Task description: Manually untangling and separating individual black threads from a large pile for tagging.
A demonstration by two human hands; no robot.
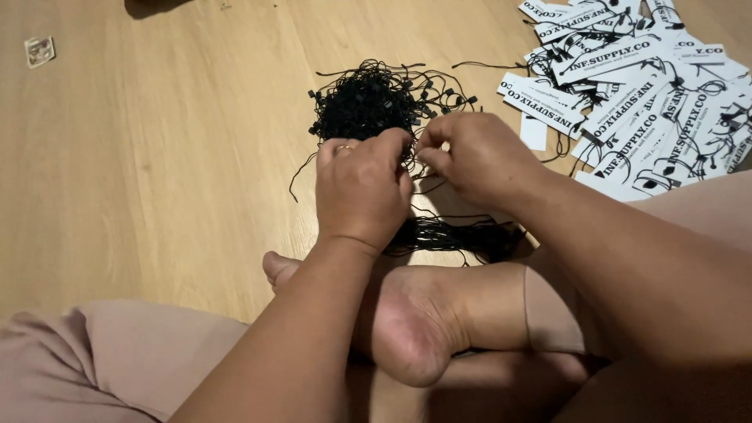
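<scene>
What is pinched between the fingertips is hidden by the left hand (362, 190) and right hand (475, 157); both are closed on thin black cords (366, 100) heaped on the floor (157, 157). White tags (634, 94) are cut off at right.

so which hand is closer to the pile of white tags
Right. The right hand is just left of the white tags, a short gap away. The left hand is farther left, beyond the right hand.
</scene>
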